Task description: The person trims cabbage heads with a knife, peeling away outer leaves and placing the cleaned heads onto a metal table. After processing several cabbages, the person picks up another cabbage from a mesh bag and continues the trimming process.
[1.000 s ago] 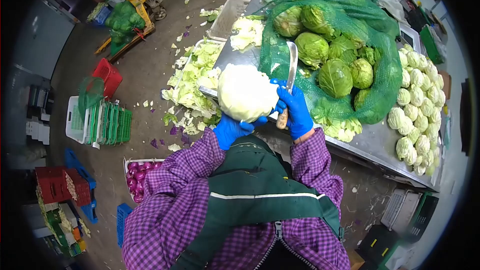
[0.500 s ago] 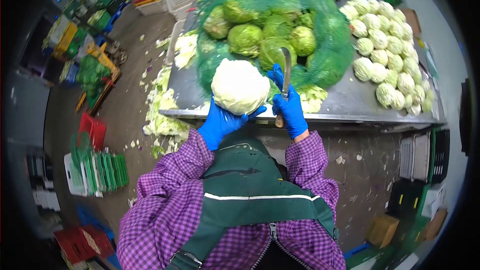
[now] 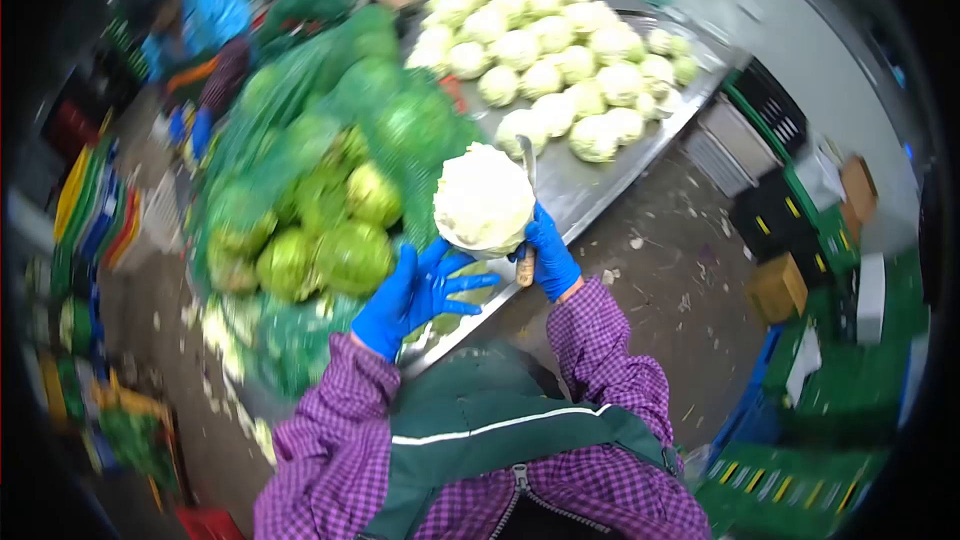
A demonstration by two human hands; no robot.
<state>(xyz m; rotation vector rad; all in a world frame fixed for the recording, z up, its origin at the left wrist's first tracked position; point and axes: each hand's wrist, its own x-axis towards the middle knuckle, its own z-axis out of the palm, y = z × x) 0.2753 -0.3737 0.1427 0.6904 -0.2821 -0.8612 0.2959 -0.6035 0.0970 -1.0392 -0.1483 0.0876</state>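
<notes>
A pale trimmed cabbage [image 3: 484, 198] is up in front of me over the metal table edge. My right hand [image 3: 550, 254], in a blue glove, is closed on a knife [image 3: 526, 268]. The knife's wooden handle points down, and part of the blade rises behind the cabbage. The cabbage's lower right side is against this hand. Below and left of the cabbage, my left hand [image 3: 415, 295], also in a blue glove, has its fingers spread and nothing in its palm. Left of it, green cabbages [image 3: 355, 258] lie in an opened green net sack [image 3: 390, 130].
Trimmed cabbages [image 3: 540, 50] are heaped at the far end of the metal table [image 3: 600, 180]. A co-worker in blue [image 3: 215, 10] is at the upper left. Crates [image 3: 740, 145] and a cardboard box [image 3: 777, 285] stand on the right. Leaf scraps litter the floor.
My view has turned right, towards the heap of trimmed cabbages. The left hand has come away from under the cabbage and opened. The cabbage is now against the right hand, which keeps the knife.
</notes>
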